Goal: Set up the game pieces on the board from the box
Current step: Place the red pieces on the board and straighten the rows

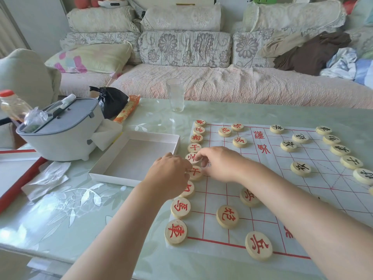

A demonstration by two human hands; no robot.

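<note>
- A grey lidded bin (60,136) stands at the far left of the glass-topped table (60,209).
- The white box (134,156) lies open, just beside the board's left edge.
- The left hand (169,176) is over a column of red pieces (178,208). Its fingers are hidden, so its grip cannot be told.
- The right hand (220,163) reaches across, its curled fingertips touching one red piece (191,157) mid-column. Whether it pinches the piece is unclear.
- The board (268,199), a paper sheet with a red grid, lies flat on the table.
- Black pieces (300,168) sit on the board's right side.
</note>
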